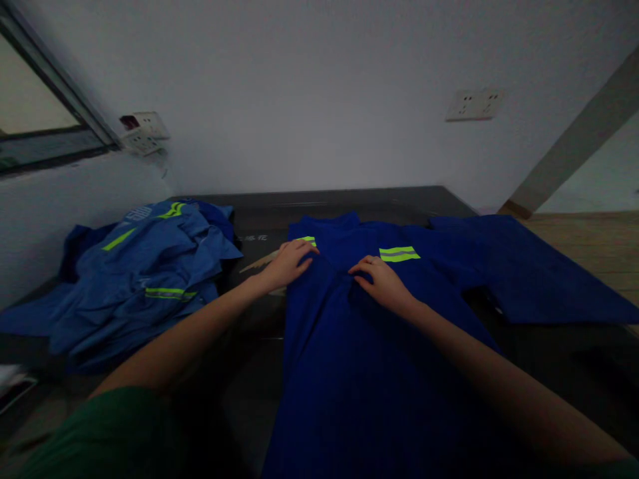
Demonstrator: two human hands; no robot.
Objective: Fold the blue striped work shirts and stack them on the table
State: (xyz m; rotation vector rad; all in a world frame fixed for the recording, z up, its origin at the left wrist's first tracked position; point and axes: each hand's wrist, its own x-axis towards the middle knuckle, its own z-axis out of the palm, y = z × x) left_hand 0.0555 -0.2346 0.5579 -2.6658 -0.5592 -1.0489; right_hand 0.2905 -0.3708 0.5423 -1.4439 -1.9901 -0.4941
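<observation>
A dark blue work shirt [344,346] with yellow-green reflective strips is spread in front of me, its collar end toward the wall. Over its left chest, beside one strip [305,240], my left hand [295,261] rests with fingers loosely bent and thumb apart. My right hand [383,283] is near the middle of the chest, thumb and fingertips close together on the cloth. Creases run from there down to the lower left. Another reflective strip [399,254] lies just beyond my right hand. The shirt's lower part fades into shadow.
A heap of lighter blue clothes [144,266] with reflective strips lies on the left of the dark table [324,197]. Flat dark blue cloth [544,273] covers the right side. The wall behind carries sockets [475,104]. At lower left is a pale object [14,386].
</observation>
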